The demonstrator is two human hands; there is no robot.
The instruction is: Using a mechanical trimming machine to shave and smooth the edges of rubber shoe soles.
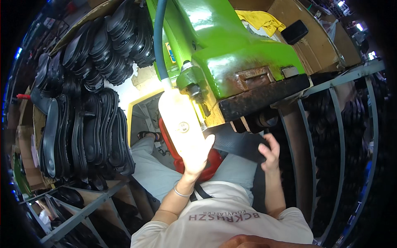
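In the head view, the left hand (196, 156) is raised just below the glowing lamp (178, 109), its thumb standing apart from the palm. Glare washes out the fingers, so whether they grip anything cannot be told. The right hand (271, 153) is partly open, thumb and forefinger bent with a gap between them, at the right end of a dark sole (237, 142); whether they touch it is unclear. That sole lies between the two hands, under the head of the green machine (244, 62) and above the lap, to the right of the yellow edge of the counter (145, 96). Stacked soles (93, 128) crowd the counter's left side up to that edge. A cardboard box (312, 47) stands beyond the machine, and a metal rack (337, 118) runs along the right.
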